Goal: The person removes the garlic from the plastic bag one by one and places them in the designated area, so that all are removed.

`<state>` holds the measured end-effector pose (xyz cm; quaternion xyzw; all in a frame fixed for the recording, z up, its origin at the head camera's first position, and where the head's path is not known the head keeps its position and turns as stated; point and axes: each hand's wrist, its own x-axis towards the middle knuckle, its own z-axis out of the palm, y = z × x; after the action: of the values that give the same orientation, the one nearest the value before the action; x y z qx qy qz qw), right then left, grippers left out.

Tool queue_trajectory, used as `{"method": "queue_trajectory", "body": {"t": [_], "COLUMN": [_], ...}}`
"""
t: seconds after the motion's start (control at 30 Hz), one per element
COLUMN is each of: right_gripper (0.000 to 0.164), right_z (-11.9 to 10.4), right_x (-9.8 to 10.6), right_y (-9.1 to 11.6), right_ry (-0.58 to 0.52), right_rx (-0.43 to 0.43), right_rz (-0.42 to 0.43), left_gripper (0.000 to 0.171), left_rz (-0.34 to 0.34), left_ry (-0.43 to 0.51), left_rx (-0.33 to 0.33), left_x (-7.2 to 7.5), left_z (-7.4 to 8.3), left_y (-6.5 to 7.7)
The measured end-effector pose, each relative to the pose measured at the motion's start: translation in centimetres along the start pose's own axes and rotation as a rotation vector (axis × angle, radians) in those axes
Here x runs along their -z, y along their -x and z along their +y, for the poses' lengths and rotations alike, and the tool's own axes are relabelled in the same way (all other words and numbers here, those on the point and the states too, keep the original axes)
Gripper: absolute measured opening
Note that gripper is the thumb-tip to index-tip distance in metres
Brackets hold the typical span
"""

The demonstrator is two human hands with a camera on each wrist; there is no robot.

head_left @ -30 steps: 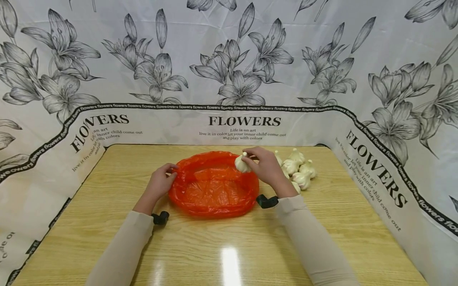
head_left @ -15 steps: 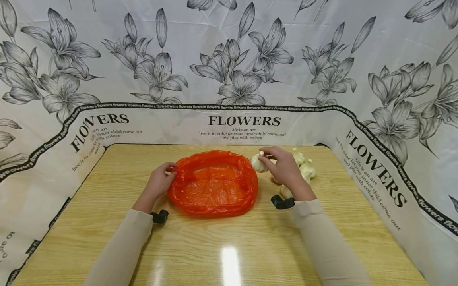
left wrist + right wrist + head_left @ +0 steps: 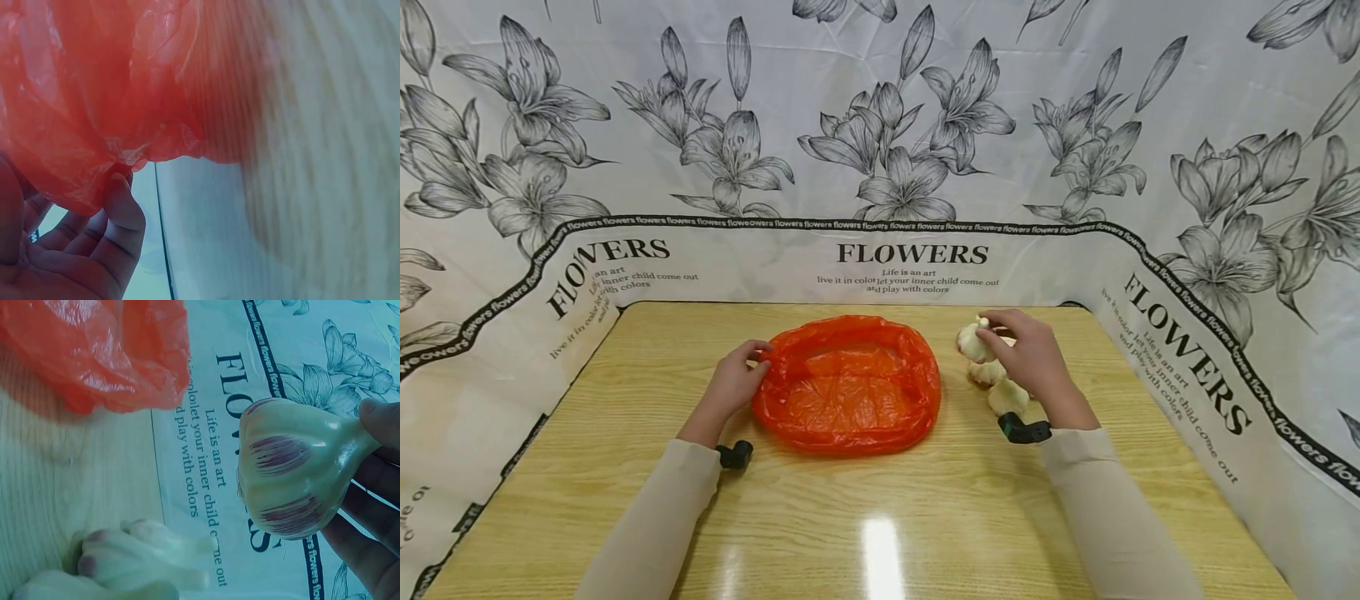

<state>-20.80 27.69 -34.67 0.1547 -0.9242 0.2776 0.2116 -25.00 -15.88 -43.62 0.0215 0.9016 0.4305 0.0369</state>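
A red plastic bag (image 3: 850,400) stands mid-table, its mouth spread wide and its rim rolled down; no garlic shows inside. My left hand (image 3: 741,379) pinches the bag's left rim between thumb and fingers, as the left wrist view also shows. To the right of the bag, my right hand (image 3: 1030,350) holds a garlic bulb (image 3: 294,469) by its stem, raised above the table. The bulb is pale with purple streaks. Under and beside that hand lie more garlic bulbs (image 3: 1007,397), partly hidden by the hand and wrist.
The wooden table (image 3: 820,525) carries the bag and the garlic. A white cloth (image 3: 917,258) printed with flowers and lettering rises along its back and sides. Each wrist wears a black camera mount, the right one (image 3: 1024,428) close to the nearest bulb.
My right hand has moved right with the garlic bulb, away from over the bag's right rim to above the pile. The left hand stays at the rim, and the bag has hardly shifted.
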Motion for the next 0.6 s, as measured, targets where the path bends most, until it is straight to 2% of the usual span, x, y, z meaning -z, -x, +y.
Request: {"method": "queue_trajectory", "body": {"t": [0.17, 0.33, 0.6], "right_gripper": [0.032, 0.035, 0.037], "right_z": [0.7, 1.5, 4.0], "right_x": [0.9, 1.9, 3.3], "right_y": [0.6, 1.3, 2.1], "right_ry": [0.022, 0.025, 0.04], "right_rx": [-0.019, -0.059, -0.113], "right_rz": [0.01, 0.018, 0.06], "left_gripper": [0.034, 0.033, 0.033], "left_rz": [-0.005, 0.007, 0.008], "left_ry": [-0.004, -0.013, -0.024], "left_rx": [0.013, -0.005, -0.013], "left_x": [0.0, -0.1, -0.1], "left_z": [0.2, 0.2, 0.0], "left_y": [0.1, 0.2, 0.2]}}
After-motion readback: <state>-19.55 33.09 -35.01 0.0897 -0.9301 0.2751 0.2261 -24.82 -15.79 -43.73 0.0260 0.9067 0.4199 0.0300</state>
